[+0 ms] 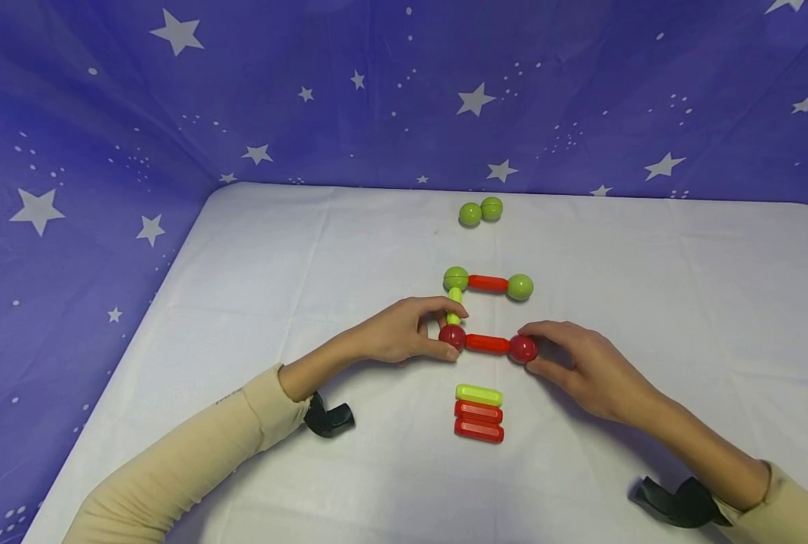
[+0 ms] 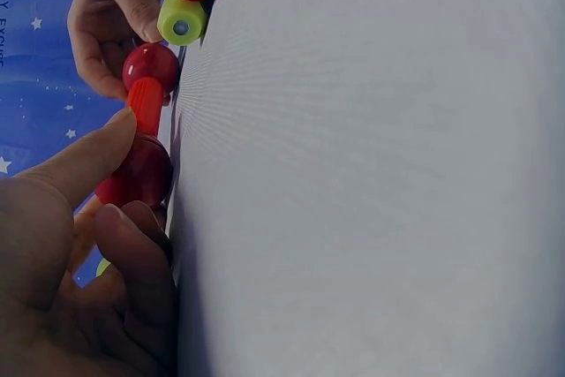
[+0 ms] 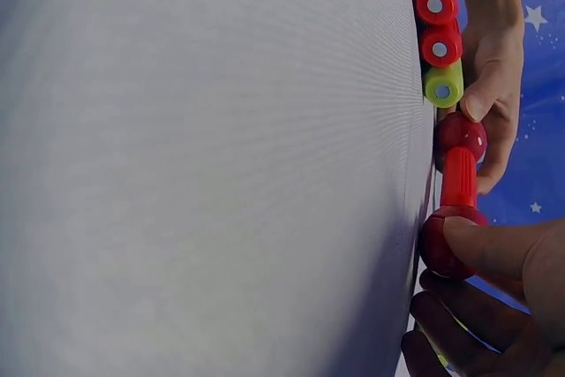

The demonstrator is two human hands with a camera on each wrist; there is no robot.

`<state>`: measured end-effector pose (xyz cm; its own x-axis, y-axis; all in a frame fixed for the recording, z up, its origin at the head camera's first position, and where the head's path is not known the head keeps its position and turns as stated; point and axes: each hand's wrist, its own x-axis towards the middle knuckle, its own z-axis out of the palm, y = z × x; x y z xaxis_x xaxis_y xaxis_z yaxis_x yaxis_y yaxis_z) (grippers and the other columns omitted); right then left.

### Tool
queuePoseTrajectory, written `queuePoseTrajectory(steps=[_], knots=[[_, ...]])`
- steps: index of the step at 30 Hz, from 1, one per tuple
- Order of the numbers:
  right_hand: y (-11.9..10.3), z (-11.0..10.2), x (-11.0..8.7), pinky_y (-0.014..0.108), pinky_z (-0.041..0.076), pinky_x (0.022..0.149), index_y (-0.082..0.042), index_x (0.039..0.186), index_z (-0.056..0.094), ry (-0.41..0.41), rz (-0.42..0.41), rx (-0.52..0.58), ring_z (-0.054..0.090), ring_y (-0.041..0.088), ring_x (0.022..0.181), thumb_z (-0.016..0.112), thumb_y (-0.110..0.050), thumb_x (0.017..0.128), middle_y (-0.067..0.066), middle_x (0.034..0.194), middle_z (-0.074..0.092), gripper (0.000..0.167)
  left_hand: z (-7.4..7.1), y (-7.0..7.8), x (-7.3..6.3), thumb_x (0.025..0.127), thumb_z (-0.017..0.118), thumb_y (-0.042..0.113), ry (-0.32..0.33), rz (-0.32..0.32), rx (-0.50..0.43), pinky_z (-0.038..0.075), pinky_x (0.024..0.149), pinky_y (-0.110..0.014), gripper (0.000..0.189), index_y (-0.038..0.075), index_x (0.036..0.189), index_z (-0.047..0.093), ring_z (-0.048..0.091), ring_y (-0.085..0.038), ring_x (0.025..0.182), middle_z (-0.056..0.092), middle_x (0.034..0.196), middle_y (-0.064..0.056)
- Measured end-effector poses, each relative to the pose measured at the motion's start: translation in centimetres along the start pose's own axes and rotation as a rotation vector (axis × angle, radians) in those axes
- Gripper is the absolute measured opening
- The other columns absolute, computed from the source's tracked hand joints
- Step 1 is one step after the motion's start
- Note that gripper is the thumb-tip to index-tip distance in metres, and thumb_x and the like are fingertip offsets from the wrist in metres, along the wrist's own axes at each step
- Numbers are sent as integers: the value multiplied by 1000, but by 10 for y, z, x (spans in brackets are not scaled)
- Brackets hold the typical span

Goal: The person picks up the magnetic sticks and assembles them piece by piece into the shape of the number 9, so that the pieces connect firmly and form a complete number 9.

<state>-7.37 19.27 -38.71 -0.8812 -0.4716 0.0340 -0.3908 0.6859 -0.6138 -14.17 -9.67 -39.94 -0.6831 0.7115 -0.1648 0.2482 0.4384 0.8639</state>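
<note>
On the white cloth lies a joined shape of balls and rods, like magnetic building pieces. My left hand [image 1: 404, 330] pinches the near-left dark red ball [image 1: 452, 337], its forefinger over the yellow-green rod [image 1: 454, 306]. From that ball a red rod [image 1: 488, 344] runs right to a second dark red ball [image 1: 522, 348], which my right hand [image 1: 590, 370] holds between thumb and fingers. The yellow-green rod leads back to a green ball [image 1: 455, 278]; another red rod [image 1: 488, 284] links this to a green ball [image 1: 520, 287] at right.
Two loose green balls [image 1: 481, 211] touch each other at the back. Nearer me, a yellow-green rod [image 1: 479, 394] and two red rods [image 1: 479, 420] lie side by side, with pale discs in their ends. A blue star-patterned curtain [image 1: 404, 98] borders the table [image 1: 295, 257].
</note>
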Motion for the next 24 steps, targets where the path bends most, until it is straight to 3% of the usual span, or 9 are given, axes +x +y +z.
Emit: queuePoseTrajectory(steps=[18,24], knots=[[0,1,2,53,48,93,-6,128,63,14,3,16,61,29,113,80,-8,82,8,121,67,49,-1,0,-1,83,82,24,1,-7,-1,40,56,-26,53,15,131,59,50,-16,61,57,105,-2],[0,2,1,50,52,87,-7,127,66,20,1,6,63,25,107,81,-8,82,5,117,68,47,0,0,0,83,82,23,0,-5,-5,40,56,-26,53,15,131,59,50,-16,61,57,105,-2]])
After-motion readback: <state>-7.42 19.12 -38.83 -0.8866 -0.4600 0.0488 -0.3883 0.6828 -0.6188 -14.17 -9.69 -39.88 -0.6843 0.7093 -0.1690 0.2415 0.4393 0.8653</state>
